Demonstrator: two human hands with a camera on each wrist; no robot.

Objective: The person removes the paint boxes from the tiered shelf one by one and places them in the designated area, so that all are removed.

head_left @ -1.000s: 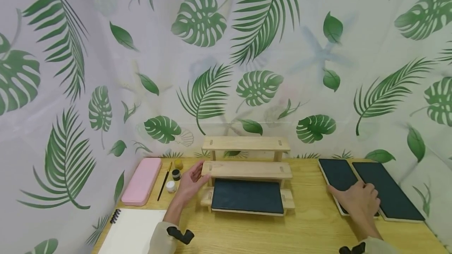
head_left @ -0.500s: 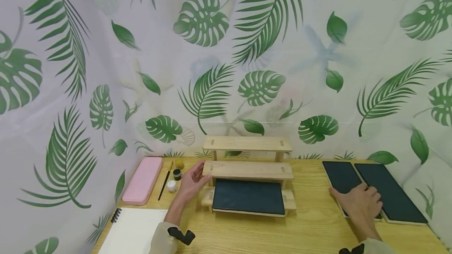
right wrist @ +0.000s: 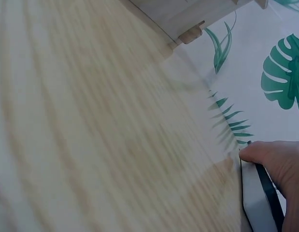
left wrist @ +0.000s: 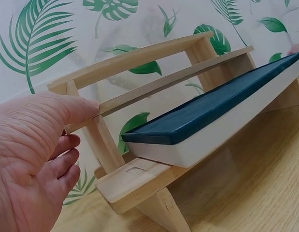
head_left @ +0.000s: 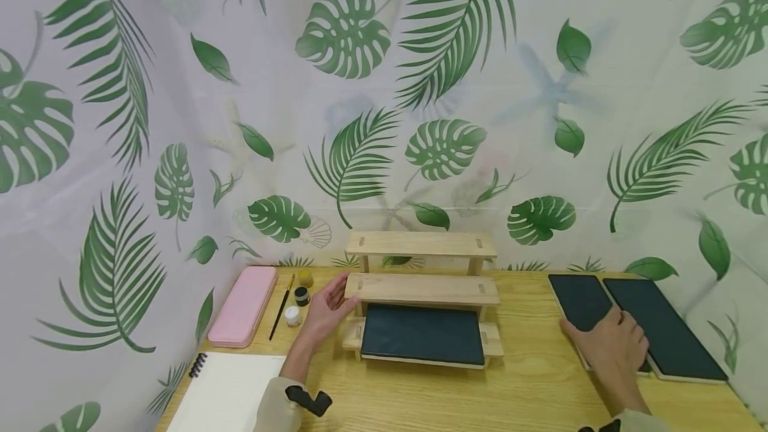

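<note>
My left hand (head_left: 326, 312) holds the left end of the middle step of a three-tier wooden rack (head_left: 420, 289). In the left wrist view, its thumb lies over the shelf end with the other fingers curled below. On the rack's lowest step rests a flat case (left wrist: 188, 121) with a dark blue top and white sides. My right hand (head_left: 615, 345) lies across a similar dark-topped case (head_left: 577, 299) on the table at right. Its thumb (right wrist: 258, 152) is against the case's edge in the right wrist view; the fingertips on the far side are hidden.
A third dark case (head_left: 666, 332) lies just right of the gripped one. At left are a pink case (head_left: 243, 305), a paintbrush (head_left: 281, 309), small paint jars (head_left: 302, 296) and a spiral sketchbook (head_left: 228, 395). A leaf-print curtain (head_left: 444, 85) hangs behind the table.
The view has shifted slightly. Both hands keep their places on the rack and the right-hand case, and nothing else has visibly moved.
</note>
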